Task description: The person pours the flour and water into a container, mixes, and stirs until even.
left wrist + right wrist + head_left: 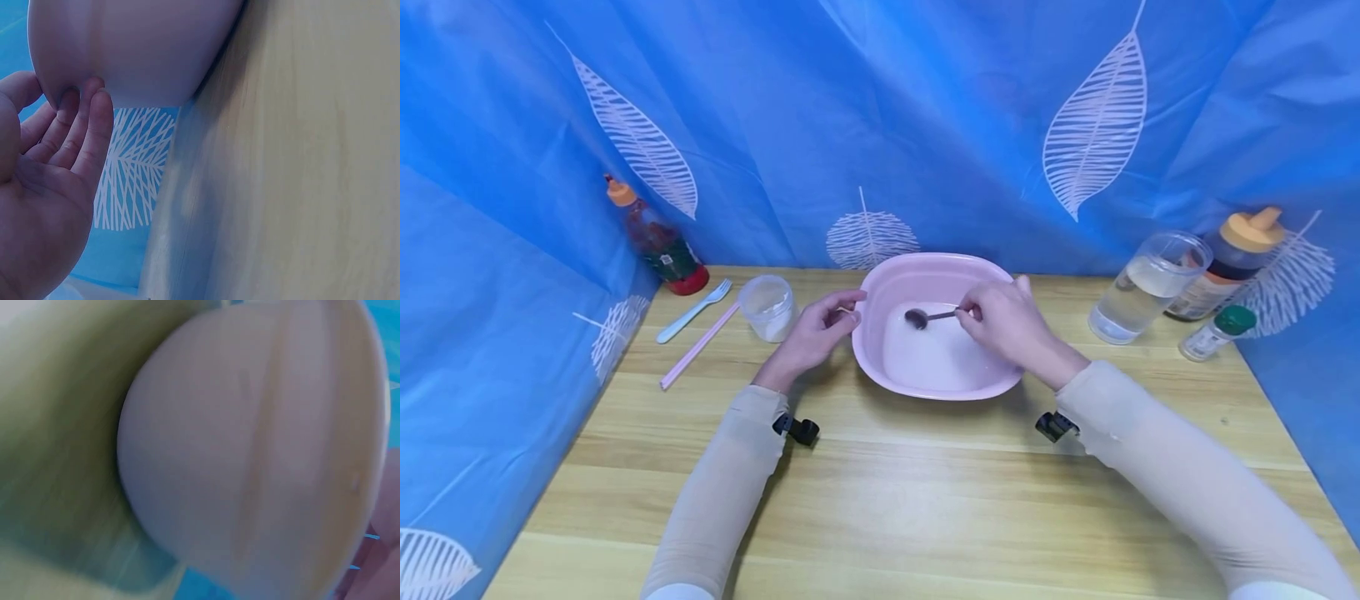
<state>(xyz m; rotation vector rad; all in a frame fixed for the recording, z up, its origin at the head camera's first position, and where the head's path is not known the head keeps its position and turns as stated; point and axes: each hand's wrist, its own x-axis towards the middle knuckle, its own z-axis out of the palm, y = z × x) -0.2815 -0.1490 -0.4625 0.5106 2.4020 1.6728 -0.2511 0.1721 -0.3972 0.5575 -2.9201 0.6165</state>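
Observation:
A pink basin (pixel 936 390) with a whitish bottom stands at the back middle of the table. My left hand (pixel 811 335) holds its left rim. In the left wrist view, thumb and fingers meet at the basin edge, fingers (pixel 94 134) against the outer wall. Over the basin, my right hand (pixel 1009 323) pinches the handle of a small dark spoon (pixel 917 318), its bowl low inside and pointing left. The right wrist view is mostly filled by the basin's outer wall (pixel 194 437), with part of the right hand (pixel 386 512) beyond the rim.
Left of the basin are a clear cup (pixel 767 307) with white contents, a pink straw (pixel 700 346), a light-blue fork (pixel 694 312) and a red sauce bottle (pixel 662 242). On the right stand a tall glass of water (pixel 1138 292), an orange-capped bottle (pixel 1232 258) and a green-lidded jar (pixel 1213 335).

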